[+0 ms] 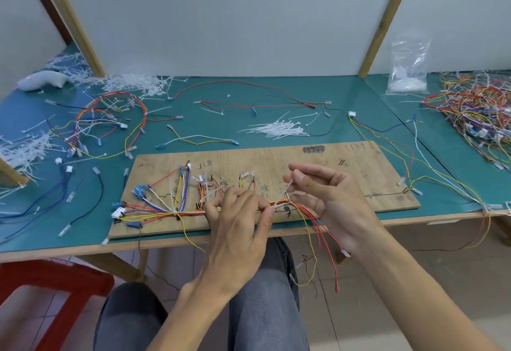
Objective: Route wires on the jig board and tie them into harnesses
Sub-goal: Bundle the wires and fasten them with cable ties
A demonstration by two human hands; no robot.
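Running along the near edge of the wooden board (304,157), the wire bundle (190,214) shows red, yellow, orange and white strands; branches fan up to blue and white plugs at left, and loose ends droop off the table edge. Left hand (237,220) pinches the bundle between thumb and fingertips. Right hand (326,193) pinches the tail of a white cable tie (287,188) looped round the bundle just beside the left fingertips, its other fingers loosely curled. Board lies on a green table (221,129). Spare ties (279,129) behind it; clear bag (409,74) and heap of harnesses (475,107) far right. White panels (221,19) behind, red stool (55,290) lower left.
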